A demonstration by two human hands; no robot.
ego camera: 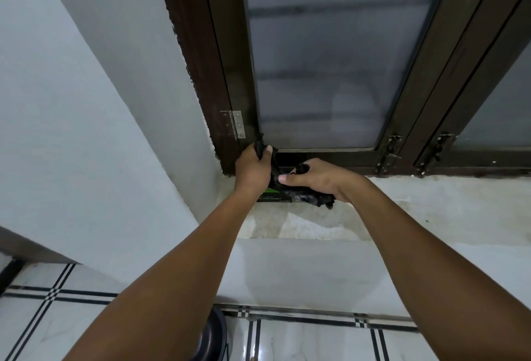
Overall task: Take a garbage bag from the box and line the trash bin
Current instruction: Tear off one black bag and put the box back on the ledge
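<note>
1. Head view, landmark the window sill: both bare arms stretched forward and up to it; pale and stained, at the foot of a dark brown window frame with frosted glass.
2. On the sill, hard against the frame's bottom left corner: a dark box with green print, mostly hidden behind the hands.
3. Left hand above the sill at the box's left end; clenched around a twisted strip of black garbage bag; strip poking up past the fist, in front of the frame.
4. Right hand over the box, just beside the left; fingers curled down onto the box top and black plastic; thumb pointing left; crumpled black plastic showing under the wrist at the sill's near side; whether held tight or merely pressed, cannot tell.
5. Above the sill, on the frame's left: a metal hinge; further right along the sill, two latches.
6. Well below the sill, on white tiles with black lines: curved dark edge of a trash bin, partly hidden by the left forearm.
</note>
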